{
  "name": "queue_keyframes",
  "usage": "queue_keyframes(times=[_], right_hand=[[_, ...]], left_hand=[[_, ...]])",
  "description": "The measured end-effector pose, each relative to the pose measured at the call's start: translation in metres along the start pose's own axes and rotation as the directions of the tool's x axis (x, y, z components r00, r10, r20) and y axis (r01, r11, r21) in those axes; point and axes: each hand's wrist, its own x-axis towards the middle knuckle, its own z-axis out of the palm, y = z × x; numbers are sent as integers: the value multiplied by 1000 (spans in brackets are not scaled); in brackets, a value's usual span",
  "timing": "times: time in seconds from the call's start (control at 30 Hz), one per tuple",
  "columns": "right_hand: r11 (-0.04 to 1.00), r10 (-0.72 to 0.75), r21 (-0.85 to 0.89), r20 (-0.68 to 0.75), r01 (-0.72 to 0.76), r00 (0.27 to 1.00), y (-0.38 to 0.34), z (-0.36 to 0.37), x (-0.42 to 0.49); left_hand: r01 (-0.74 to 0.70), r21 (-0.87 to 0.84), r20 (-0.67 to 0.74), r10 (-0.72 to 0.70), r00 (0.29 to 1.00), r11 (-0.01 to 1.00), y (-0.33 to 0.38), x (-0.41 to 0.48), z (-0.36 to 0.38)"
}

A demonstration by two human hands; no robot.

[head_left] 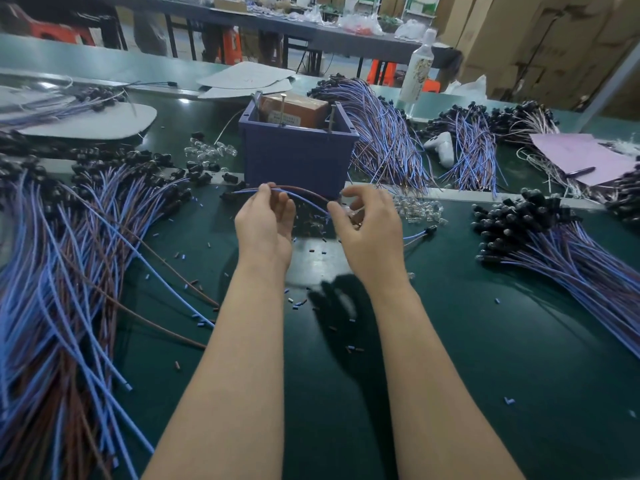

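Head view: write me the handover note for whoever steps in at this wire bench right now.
Left hand pinches the wire pair, blue and brown, in front of the purple box. Right hand seems to pinch its other end.
The left heap and right heap of socketed leads flank the work; clear bulbs lie just past the right hand.
Done: cannot tell which heap is finished.
Left: this pair, then probably the rest of one heap.
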Motion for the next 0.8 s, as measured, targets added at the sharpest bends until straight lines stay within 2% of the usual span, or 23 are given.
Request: queue_keyframes(times=[0.13, 0.2, 0.27, 0.33, 0.37, 0.47, 0.57, 0.67, 0.73, 0.8], right_hand=[[997, 36, -75, 217, -21, 976, 2, 1, -1], [998, 29, -59, 237, -16, 971, -1, 3, -3], [998, 17, -55, 219, -5, 976, -4, 7, -3], [998, 37, -65, 196, -25, 980, -4, 11, -1], [997, 60, -61, 186, -49, 981, -2, 12, -1], [994, 104, 7, 181, -107, 978, 2, 14, -3], [988, 114, 87, 115, -124, 987, 0, 17, -4], [953, 180, 249, -14, -171, 984, -5, 23, -6], [946, 189, 288, -115, -150, 975, -7, 27, -8], [939, 187, 324, -203, -114, 961, -8, 28, -8]], left_hand=[[27, -153, 5, -27, 1000, 988, 6, 2, -3], [9, -176, -4, -10, 1000, 984, 8, 3, -3], [-49, 36, 22, 48, 999, 998, 2, -1, -1], [-140, 354, 128, 100, 987, 925, -10, -8, 2], [-192, 455, 204, 108, 973, 870, -16, -12, 4], [-281, 583, 330, 94, 939, 762, -25, -13, 4], [-304, 622, 319, 121, 940, 721, -25, -9, 0], [-345, 651, 306, 183, 934, 676, -26, -7, -2], [-470, 668, 358, 304, 883, 577, -27, -8, -1], [-604, 658, 444, 416, 793, 450, -27, -13, 2]])
